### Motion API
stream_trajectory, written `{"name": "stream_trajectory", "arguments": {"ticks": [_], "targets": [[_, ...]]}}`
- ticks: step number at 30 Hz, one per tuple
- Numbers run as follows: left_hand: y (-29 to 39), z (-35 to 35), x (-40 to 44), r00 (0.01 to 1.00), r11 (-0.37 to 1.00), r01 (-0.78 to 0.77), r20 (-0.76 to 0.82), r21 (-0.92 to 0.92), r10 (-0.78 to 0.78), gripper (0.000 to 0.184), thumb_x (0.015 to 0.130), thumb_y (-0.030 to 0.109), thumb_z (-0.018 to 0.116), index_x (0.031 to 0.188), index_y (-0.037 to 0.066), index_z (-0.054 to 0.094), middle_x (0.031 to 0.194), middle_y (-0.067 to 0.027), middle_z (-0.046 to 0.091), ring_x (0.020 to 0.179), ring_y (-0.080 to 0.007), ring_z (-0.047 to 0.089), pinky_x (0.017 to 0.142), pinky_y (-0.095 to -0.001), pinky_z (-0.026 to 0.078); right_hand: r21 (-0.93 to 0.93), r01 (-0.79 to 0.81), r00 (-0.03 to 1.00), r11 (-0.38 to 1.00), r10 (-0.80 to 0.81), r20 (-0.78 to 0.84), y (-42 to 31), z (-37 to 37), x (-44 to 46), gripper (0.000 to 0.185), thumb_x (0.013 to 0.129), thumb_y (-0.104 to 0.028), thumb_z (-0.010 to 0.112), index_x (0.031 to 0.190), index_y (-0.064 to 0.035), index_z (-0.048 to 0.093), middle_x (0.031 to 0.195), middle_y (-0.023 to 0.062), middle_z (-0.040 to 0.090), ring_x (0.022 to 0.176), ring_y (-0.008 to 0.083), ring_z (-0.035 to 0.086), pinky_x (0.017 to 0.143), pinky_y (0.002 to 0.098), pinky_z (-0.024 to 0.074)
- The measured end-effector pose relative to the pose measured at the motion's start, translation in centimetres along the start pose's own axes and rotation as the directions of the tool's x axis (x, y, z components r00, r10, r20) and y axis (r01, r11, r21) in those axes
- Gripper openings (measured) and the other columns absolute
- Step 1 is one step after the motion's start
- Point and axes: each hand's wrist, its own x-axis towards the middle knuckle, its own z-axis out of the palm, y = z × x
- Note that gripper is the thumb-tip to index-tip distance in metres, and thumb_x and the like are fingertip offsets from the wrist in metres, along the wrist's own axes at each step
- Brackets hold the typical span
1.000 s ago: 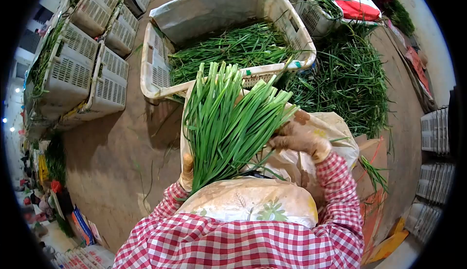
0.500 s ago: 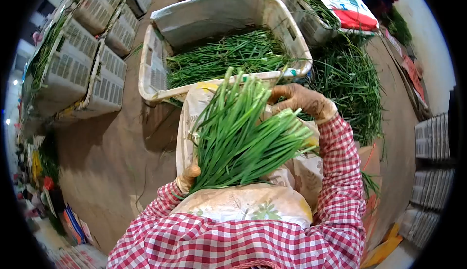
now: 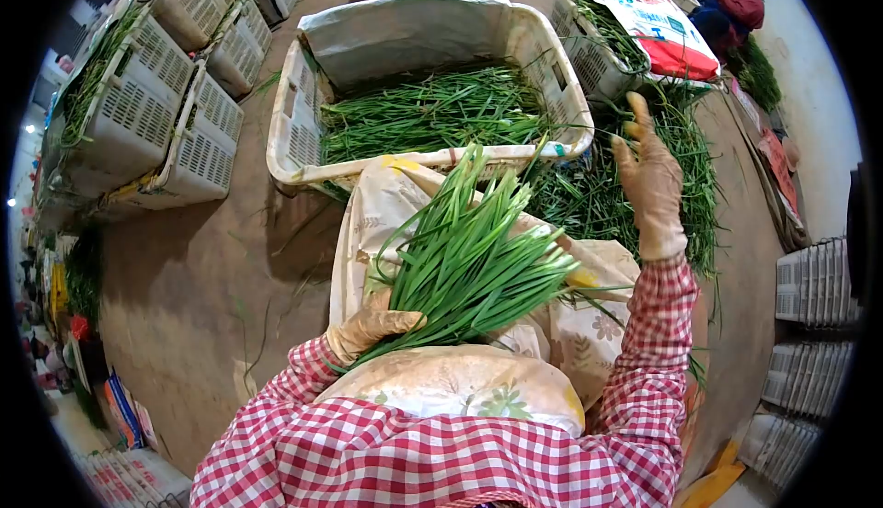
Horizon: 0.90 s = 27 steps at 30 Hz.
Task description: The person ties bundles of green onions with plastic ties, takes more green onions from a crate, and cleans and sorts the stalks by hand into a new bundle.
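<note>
A bunch of long green stalks (image 3: 478, 260) lies across my lap on a patterned apron (image 3: 359, 232), its pale cut ends pointing up and to the right. Gloved and stained, my left hand (image 3: 375, 326) is wrapped round the lower left end of the bunch. My right hand (image 3: 651, 177), gloved too, is raised to the right of the bunch, apart from it, with its fingers spread and nothing in them. Behind my right hand lies a heap of loose green stalks (image 3: 690, 154). In front of my knees stands a white crate (image 3: 430, 157) holding more stalks.
Stacked white crates (image 3: 138, 94) stand at the left. At the upper right, a red and white sack (image 3: 653, 25) covers another crate (image 3: 589, 53). A person (image 3: 736, 2) sits beyond it. More stacked crates (image 3: 819, 283) are at the right edge.
My right hand has left the cut ends, moved up and right, and opened. My left hand has closed further over the lower end of the bunch, whose stalks now lie closer together.
</note>
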Motion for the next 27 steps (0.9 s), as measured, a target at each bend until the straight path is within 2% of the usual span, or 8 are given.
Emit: {"name": "stream_trajectory", "arguments": {"ticks": [1,3,9,17,19,23,25,27], "targets": [[0.2,0.1,0.2,1.000,1.000,0.001,0.004,-0.001,-0.001,0.064,0.079,0.029,0.073,0.129,0.002,0.045,0.114,-0.0033,0.057,0.096,-0.0093,0.053,0.083,-0.0234,0.043,0.466,0.036,0.999,0.884,-0.032,-0.016,-2.5,0.0,-0.7,0.043,0.080,-0.026,0.069,0.118,-0.0085,0.058,0.084,0.0055,0.068,0.071,0.0203,0.065,0.064,0.0297,0.0510],[0.5,0.1,0.0,0.991,0.988,0.136,-0.013,0.067,-0.136,0.060,0.080,0.031,0.073,0.126,0.001,0.048,0.114,-0.0034,0.058,0.095,-0.0101,0.054,0.083,-0.0238,0.044,0.342,0.402,0.876,0.849,-0.466,0.127,-5.5,-0.2,-1.2,0.042,0.073,-0.035,0.075,0.104,-0.0086,0.066,0.091,0.0062,0.067,0.089,0.0249,0.062,0.086,0.0386,0.0458],[1.6,2.0,-0.2,1.000,0.990,0.010,-0.015,0.138,-0.008,0.051,0.083,0.022,0.069,0.125,0.001,0.049,0.112,-0.0040,0.059,0.099,-0.0117,0.054,0.086,-0.0257,0.044,0.114,0.405,0.705,0.907,-0.390,0.593,-8.6,2.2,-4.2,0.034,0.069,-0.036,0.073,0.093,-0.0129,0.071,0.108,0.0045,0.062,0.110,0.0246,0.050,0.105,0.0399,0.0226],[2.0,2.0,0.1,0.996,0.989,0.090,0.003,-0.119,-0.091,0.053,0.084,0.027,0.065,0.127,0.000,0.048,0.114,-0.0057,0.058,0.100,-0.0134,0.053,0.089,-0.0275,0.043,0.380,-0.465,0.642,0.800,0.009,0.766,-7.1,4.4,-5.7,0.018,0.075,-0.021,0.069,0.091,-0.0121,0.071,0.073,0.0060,0.065,0.071,0.0247,0.061,0.095,0.0403,0.0342],[1.7,2.0,0.1,0.995,0.987,0.103,-0.003,-0.124,-0.104,0.050,0.086,0.026,0.061,0.127,0.000,0.048,0.116,-0.0066,0.056,0.102,-0.0140,0.052,0.090,-0.0281,0.041,0.045,0.371,0.887,0.928,-0.368,0.279,-7.5,5.2,-6.7,0.015,0.078,-0.024,0.065,0.087,-0.0131,0.070,0.070,0.0082,0.064,0.071,0.0254,0.063,0.095,0.0504,0.0348],[1.4,2.0,0.4,0.991,0.990,0.127,-0.051,0.066,-0.124,0.053,0.086,0.027,0.063,0.128,0.000,0.046,0.119,-0.0061,0.055,0.104,-0.0140,0.051,0.092,-0.0281,0.040,-0.005,0.335,0.914,0.942,-0.323,0.243,-5.8,6.9,-6.4,0.013,0.078,-0.020,0.065,0.087,-0.0111,0.069,0.074,0.0050,0.065,0.070,0.0241,0.063,0.100,0.0482,0.0294],[1.6,2.3,0.3,0.986,0.985,0.161,-0.056,0.067,-0.157,0.054,0.086,0.028,0.063,0.128,0.000,0.046,0.118,-0.0056,0.055,0.105,-0.0136,0.051,0.092,-0.0277,0.040,0.046,0.213,0.920,0.976,-0.216,0.328,-5.1,6.9,-5.7,0.012,0.081,-0.016,0.063,0.087,-0.0074,0.068,0.075,0.0048,0.067,0.065,0.0194,0.063,0.094,0.0435,0.0390],[1.4,1.9,0.4,0.984,0.978,0.175,-0.034,0.113,-0.172,0.056,0.085,0.030,0.065,0.129,0.000,0.046,0.119,-0.0049,0.054,0.105,-0.0132,0.050,0.093,-0.0270,0.039,0.496,-0.612,0.739,0.616,0.224,0.635,-3.1,7.7,-4.6,0.012,0.086,-0.012,0.058,0.086,-0.0048,0.068,0.074,0.0044,0.069,0.063,0.0139,0.062,0.080,0.0343,0.0488]]}}
